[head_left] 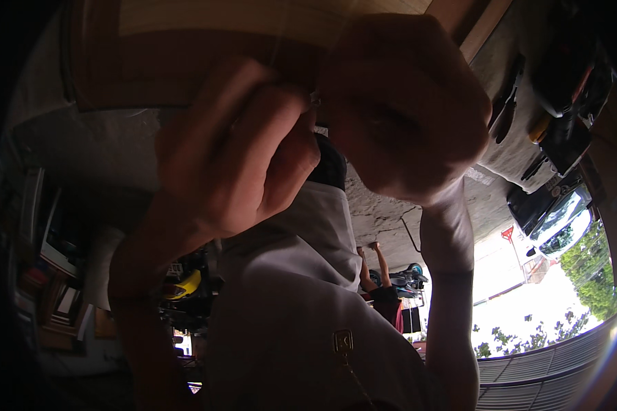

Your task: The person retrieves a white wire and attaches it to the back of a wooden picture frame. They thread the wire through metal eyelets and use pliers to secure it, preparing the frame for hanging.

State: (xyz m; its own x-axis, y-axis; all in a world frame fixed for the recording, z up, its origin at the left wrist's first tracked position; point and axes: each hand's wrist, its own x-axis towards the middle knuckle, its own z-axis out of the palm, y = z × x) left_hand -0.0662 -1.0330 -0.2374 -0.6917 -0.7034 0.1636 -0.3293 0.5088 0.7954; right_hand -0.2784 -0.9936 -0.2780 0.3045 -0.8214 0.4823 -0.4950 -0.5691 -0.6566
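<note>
Close in front of me, my left hand point(236, 147) is closed, its thumb and fingers pressed together. Beside it on the right, my right hand point(408, 109) is curled shut and in deep shadow. The two hands almost meet, and a tiny dark gap with a small glint lies between their fingertips. Whatever they pinch is hidden or too small to name. Faint pale lines, perhaps thread, run above the left fingers. Beyond both hands is a brown wooden panel point(206, 48) with a lighter inner area.
Shoes or sandals and tools point(507, 103) lie on the concrete floor point(380, 205) at right. A person's bare legs point(381, 264) show farther off, near a motorbike point(411, 274). A car point(562, 219) stands outside. Frames and boards point(65, 301) are stacked at left, near a yellow object point(183, 285).
</note>
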